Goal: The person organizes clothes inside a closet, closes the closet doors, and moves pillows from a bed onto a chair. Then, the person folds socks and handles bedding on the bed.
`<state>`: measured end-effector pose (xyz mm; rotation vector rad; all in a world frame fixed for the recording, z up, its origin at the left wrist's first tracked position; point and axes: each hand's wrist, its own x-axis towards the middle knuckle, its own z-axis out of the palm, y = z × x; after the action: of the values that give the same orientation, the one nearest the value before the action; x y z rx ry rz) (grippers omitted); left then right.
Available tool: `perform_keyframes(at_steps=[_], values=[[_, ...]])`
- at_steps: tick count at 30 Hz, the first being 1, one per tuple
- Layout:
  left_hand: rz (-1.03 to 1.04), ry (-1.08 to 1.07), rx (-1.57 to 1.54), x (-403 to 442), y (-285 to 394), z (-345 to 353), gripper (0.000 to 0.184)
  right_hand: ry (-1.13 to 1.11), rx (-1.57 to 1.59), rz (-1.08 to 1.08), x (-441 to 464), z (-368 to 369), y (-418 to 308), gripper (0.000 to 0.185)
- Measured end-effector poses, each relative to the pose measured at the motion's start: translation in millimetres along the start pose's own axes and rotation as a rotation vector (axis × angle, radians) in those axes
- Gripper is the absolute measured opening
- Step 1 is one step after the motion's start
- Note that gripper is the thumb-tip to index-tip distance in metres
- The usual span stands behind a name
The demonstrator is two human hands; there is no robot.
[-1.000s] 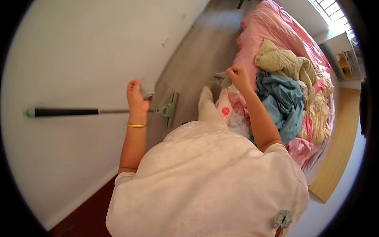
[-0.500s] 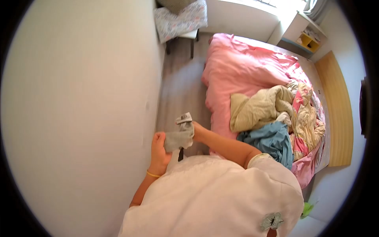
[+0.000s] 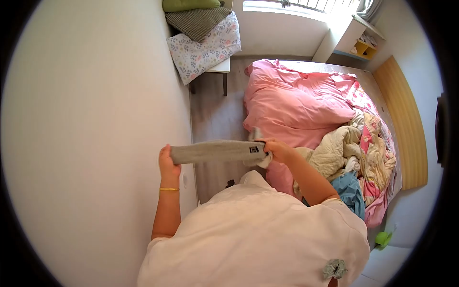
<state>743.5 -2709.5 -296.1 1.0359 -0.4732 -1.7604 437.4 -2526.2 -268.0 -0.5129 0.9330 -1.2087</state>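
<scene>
A grey sock (image 3: pixel 210 152) with a dark square mark near one end is pulled out long and nearly level between my two hands. My left hand (image 3: pixel 168 162), wearing a yellow band at the wrist, is closed on its left end, close to the wall. At the other end my right hand (image 3: pixel 278 150) grips it, fingers wrapped round the fabric. A paler bunched bit of cloth (image 3: pixel 264 161) hangs at the right hand; whether it is a second sock I cannot tell.
To the right stands a bed with a pink quilt (image 3: pixel 291 95), a beige blanket (image 3: pixel 332 146) and a teal cloth (image 3: pixel 348 189) heaped on it. Ahead, pillows (image 3: pixel 205 52) lie on a white seat (image 3: pixel 221 67). A plain wall (image 3: pixel 95 143) runs along my left.
My hands have moved apart, the left one leftward and up, the right one to the right. The sock, folded and slack before, is now stretched out. The view has tilted up slightly.
</scene>
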Motion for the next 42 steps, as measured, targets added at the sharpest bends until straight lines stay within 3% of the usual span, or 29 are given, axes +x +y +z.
perform_keyframes(at_steps=[4,6,8,10,14,18,21,24,27,30,31,34,37,39,42], values=[[-0.005,-0.183,0.408,75,-80,45,0.014,-0.046,0.133,-0.047,54,-11,-64,0.040],[0.086,-0.343,0.803,97,-106,88,0.026,0.038,-0.154,-0.158,93,-42,-86,0.032],[0.338,-0.450,0.936,122,-125,137,0.040,0.112,-0.341,-0.263,129,-67,-114,0.024],[0.777,-0.577,1.078,142,-119,195,0.059,0.155,-0.269,-0.184,148,-78,-158,0.023],[0.602,-0.948,0.927,173,-104,308,0.089,0.128,-0.100,-0.170,198,-124,-224,0.019],[0.132,-1.093,0.810,191,-107,384,0.100,0.112,0.095,-0.130,245,-150,-263,0.015],[0.116,-1.065,0.599,232,-146,406,0.098,0.157,0.272,-0.172,280,-172,-281,0.012],[-0.178,-0.982,0.505,255,-161,426,0.084,0.285,0.381,-0.233,312,-202,-287,0.014],[-0.380,-1.027,0.665,285,-177,436,0.066,0.461,0.472,-0.301,348,-224,-288,0.018],[-0.572,-0.766,0.563,332,-200,439,0.050,0.625,0.431,-0.322,391,-244,-279,0.019],[-0.545,-0.718,0.510,356,-209,438,0.040,0.669,0.416,-0.290,404,-253,-277,0.024],[-0.503,-0.674,0.662,441,-231,425,0.037,0.669,0.378,-0.253,439,-283,-264,0.026],[-0.023,-0.649,1.020,544,-263,404,0.037,0.807,0.034,-0.116,459,-304,-258,0.027],[0.051,-0.503,1.449,598,-257,414,0.042,0.878,-0.047,-0.046,461,-322,-247,0.025],[0.219,-0.518,1.752,688,-279,398,0.060,0.945,-0.028,0.070,452,-346,-218,0.022]])
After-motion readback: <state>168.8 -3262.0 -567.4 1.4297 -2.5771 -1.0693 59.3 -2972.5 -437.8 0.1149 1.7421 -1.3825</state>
